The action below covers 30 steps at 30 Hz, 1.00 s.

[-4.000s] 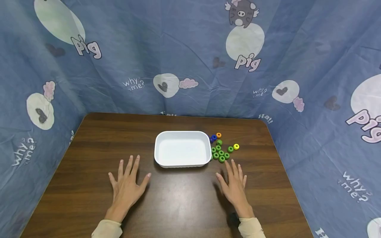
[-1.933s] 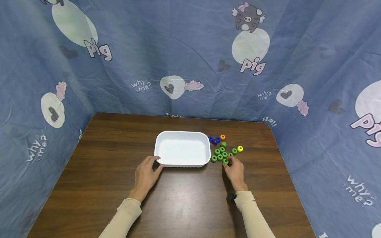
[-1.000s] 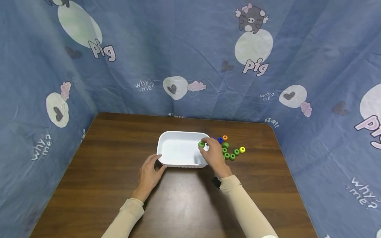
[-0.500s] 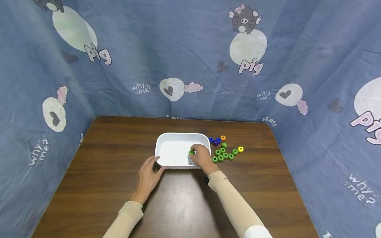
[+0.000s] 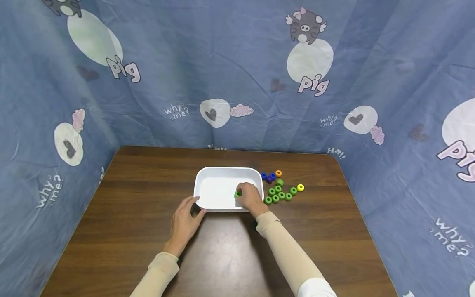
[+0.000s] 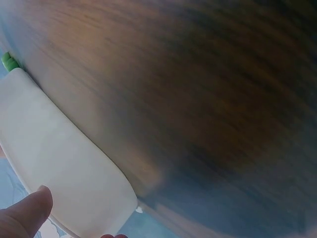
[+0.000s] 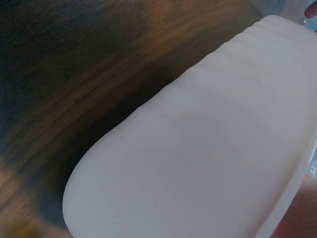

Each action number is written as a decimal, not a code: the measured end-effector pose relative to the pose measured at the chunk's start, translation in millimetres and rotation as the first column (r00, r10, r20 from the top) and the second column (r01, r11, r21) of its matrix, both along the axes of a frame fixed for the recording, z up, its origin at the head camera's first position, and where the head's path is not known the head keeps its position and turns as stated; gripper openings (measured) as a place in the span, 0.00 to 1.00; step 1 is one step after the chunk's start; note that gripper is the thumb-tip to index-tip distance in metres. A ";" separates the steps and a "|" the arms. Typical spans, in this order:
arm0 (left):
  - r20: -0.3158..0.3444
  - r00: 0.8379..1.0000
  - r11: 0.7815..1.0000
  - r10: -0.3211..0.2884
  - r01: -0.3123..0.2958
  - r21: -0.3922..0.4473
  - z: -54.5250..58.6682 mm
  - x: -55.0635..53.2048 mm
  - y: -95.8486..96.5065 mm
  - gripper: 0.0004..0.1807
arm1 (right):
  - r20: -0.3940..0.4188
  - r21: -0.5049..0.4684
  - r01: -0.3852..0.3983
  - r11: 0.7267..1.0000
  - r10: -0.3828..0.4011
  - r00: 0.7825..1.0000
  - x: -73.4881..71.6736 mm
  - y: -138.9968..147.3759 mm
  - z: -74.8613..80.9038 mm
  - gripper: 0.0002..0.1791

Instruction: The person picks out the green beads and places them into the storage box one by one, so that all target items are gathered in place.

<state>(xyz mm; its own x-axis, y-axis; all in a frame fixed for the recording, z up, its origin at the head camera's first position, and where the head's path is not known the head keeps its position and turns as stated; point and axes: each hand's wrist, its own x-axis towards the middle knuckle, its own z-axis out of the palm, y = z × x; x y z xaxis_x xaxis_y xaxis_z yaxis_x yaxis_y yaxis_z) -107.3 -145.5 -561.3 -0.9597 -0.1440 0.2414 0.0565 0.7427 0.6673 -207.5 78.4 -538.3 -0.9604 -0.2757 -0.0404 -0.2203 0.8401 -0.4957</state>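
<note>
A white rectangular tray [image 5: 217, 192] stands on the wooden table. My left hand [image 5: 183, 220] grips its near left corner, one finger over the rim and the thumb on the front wall; in the left wrist view the thumb [image 6: 37, 208] lies against the tray wall [image 6: 64, 158]. Reaching over the near right rim, my right hand [image 5: 249, 197] pinches a green ring-shaped bead [image 5: 236, 194] low inside the tray. The right wrist view holds mostly the tray's outer wall [image 7: 198, 144], which hides the bead there.
Right of the tray lie several green beads [image 5: 281, 196]. A yellow bead [image 5: 300, 187] sits at their right end. Behind them are blue beads [image 5: 273, 176] and an orange one [image 5: 278, 173]. A blue printed curtain [image 5: 237, 66] surrounds the table [image 5: 156, 165].
My left hand has moved from the table to the tray corner. My right hand has picked up a green bead from the group and carried it left, then down into the tray.
</note>
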 end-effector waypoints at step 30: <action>0.007 1.000 1.000 0.000 -0.001 0.031 -1.9 -1.5 0.4 0.27 | -0.052 -0.298 0.456 0.839 -0.491 0.870 40.5 109.8 -14.6 0.18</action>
<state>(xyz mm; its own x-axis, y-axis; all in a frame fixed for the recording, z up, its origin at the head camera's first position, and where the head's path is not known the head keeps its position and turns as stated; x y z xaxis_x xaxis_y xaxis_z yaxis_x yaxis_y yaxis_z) -108.8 -145.1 -563.2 -0.9613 -0.1518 0.2299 0.0513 0.7213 0.6907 -167.0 188.2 -553.0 -0.9686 0.2306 0.0933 0.0972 0.6961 -0.7114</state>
